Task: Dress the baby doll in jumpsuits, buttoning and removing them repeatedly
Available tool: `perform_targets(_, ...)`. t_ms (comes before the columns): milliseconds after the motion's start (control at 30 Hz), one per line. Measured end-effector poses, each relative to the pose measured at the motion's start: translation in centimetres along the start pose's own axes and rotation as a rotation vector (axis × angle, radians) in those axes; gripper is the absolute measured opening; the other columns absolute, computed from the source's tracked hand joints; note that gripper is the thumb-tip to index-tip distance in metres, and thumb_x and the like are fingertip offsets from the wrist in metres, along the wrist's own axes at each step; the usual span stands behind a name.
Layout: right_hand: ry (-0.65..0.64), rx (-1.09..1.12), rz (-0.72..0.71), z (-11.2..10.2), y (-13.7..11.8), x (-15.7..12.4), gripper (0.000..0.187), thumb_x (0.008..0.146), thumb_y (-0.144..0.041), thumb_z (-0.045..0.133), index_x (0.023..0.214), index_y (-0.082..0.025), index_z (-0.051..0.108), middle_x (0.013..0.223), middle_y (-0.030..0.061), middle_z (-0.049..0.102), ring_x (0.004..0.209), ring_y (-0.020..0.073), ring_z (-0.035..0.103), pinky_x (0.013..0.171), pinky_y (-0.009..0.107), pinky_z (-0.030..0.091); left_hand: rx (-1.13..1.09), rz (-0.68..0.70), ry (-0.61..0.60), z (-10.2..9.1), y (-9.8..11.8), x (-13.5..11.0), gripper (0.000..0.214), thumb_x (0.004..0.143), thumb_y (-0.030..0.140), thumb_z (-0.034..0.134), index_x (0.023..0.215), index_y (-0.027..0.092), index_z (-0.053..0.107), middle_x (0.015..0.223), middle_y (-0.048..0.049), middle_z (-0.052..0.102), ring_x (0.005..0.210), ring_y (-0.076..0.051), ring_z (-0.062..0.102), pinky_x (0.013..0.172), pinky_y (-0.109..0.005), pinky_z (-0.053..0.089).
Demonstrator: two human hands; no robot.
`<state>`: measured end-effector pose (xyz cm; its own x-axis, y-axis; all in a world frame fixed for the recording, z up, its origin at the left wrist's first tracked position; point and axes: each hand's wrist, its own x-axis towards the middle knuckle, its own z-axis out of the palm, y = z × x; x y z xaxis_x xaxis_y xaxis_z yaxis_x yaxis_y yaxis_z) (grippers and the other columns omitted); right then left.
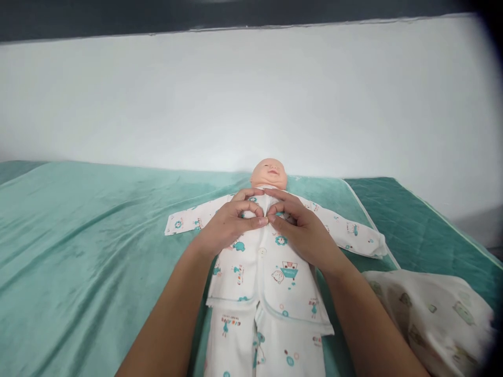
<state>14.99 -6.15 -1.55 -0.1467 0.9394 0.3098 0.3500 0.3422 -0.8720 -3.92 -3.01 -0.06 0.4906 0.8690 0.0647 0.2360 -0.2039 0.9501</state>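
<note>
A baby doll (269,173) lies on its back on a teal blanket (86,246), head toward the wall. It wears a white printed top (275,267) and matching trousers (236,340). My left hand (230,225) and my right hand (301,228) meet on the doll's upper chest. Both pinch the front edges of the top near the collar, fingertips pressed together. The doll's sleeves lie spread out to either side.
A second piece of printed cloth (428,309) lies bunched at the right, beside my right forearm. A darker quilted teal mat (412,220) shows under the blanket at the right. A white wall (251,99) rises just behind the bed.
</note>
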Motion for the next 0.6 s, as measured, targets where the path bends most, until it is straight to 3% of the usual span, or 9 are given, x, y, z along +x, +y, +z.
perform_targets(167, 0.046, 0.044, 0.069, 0.32, 0.06, -0.01, 0.009, 0.089, -0.032, 0.06, 0.082, -0.028, 0.065, 0.143, -0.0069, 0.052, 0.133, 0.0236, 0.046, 0.097, 0.041, 0.042, 0.036, -0.012, -0.007, 0.02, 0.06, -0.15, 0.024, 0.085, 0.043, 0.064, 0.076, 0.021, 0.063, 0.147, 0.0034, 0.041, 0.099, -0.019, 0.059, 0.058, -0.026, 0.042)
perform_targets(300, 0.058, 0.053, 0.088, 0.35, -0.12, -0.15, 0.009, 0.088, -0.034, 0.061, 0.083, -0.028, 0.065, 0.144, -0.006, 0.051, 0.127, 0.0243, 0.049, 0.078, 0.035, 0.045, 0.044, 0.006, -0.012, 0.02, 0.38, -0.26, 0.023, 0.086, 0.042, 0.062, 0.075, 0.021, 0.063, 0.149, 0.0043, 0.041, 0.123, -0.026, 0.051, 0.076, -0.032, 0.049)
perform_targets(433, 0.025, 0.023, 0.094, 0.16, -0.46, -0.32, 0.011, 0.087, -0.037, 0.061, 0.083, -0.028, 0.067, 0.146, -0.0058, 0.048, 0.12, 0.0249, 0.053, 0.071, 0.035, 0.043, 0.035, 0.066, -0.01, 0.01, 0.23, -0.21, 0.021, 0.087, 0.038, 0.062, 0.074, 0.021, 0.062, 0.148, 0.0032, 0.043, 0.134, -0.027, 0.042, 0.1, -0.039, 0.042)
perform_targets(600, 0.046, 0.015, 0.104, 0.23, -0.72, -0.23, 0.012, 0.087, -0.035, 0.061, 0.079, -0.027, 0.067, 0.144, -0.0055, 0.051, 0.114, 0.0235, 0.056, 0.071, 0.034, 0.046, -0.009, 0.034, -0.02, -0.04, -0.24, -0.15, 0.023, 0.086, 0.04, 0.063, 0.075, 0.021, 0.062, 0.149, 0.0018, 0.042, 0.124, -0.025, 0.05, 0.091, -0.038, 0.044)
